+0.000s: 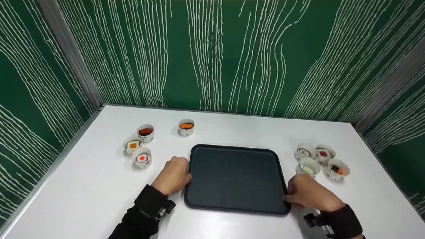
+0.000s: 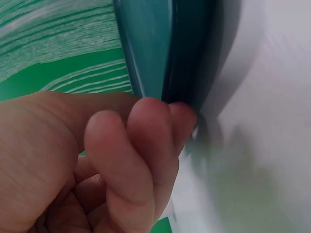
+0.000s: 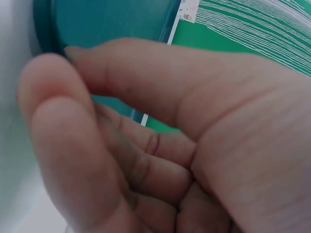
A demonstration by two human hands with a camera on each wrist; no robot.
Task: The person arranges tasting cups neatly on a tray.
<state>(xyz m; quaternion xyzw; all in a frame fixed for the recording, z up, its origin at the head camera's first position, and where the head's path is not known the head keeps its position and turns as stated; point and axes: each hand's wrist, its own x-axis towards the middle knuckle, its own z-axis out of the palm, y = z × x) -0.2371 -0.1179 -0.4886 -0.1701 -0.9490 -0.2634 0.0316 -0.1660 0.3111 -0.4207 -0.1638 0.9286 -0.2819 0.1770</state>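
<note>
A dark rectangular tray (image 1: 235, 179) with a raised rim lies in the middle of the white table. My left hand (image 1: 172, 175) pinches its left rim. In the left wrist view, the thumb of that hand (image 2: 116, 160) is on one side of the tray edge (image 2: 150, 48) and curled fingertips are at the other. At the tray's near right corner, my right hand (image 1: 312, 192) grips the rim with thumb and curled fingers. The right wrist view has the thumb of this hand (image 3: 146, 87) overlapping the tray (image 3: 112, 24). Nothing lies on the tray.
Left of the tray, paper cups with sushi-like pieces stand close together: a red one (image 1: 145, 133), an orange-topped one (image 1: 132, 146) and another (image 1: 142, 158). One more cup (image 1: 186, 128) is behind the tray. Several cups (image 1: 336, 170) cluster beside my right hand. Green patterned walls (image 1: 225, 59) enclose the table (image 1: 83, 186).
</note>
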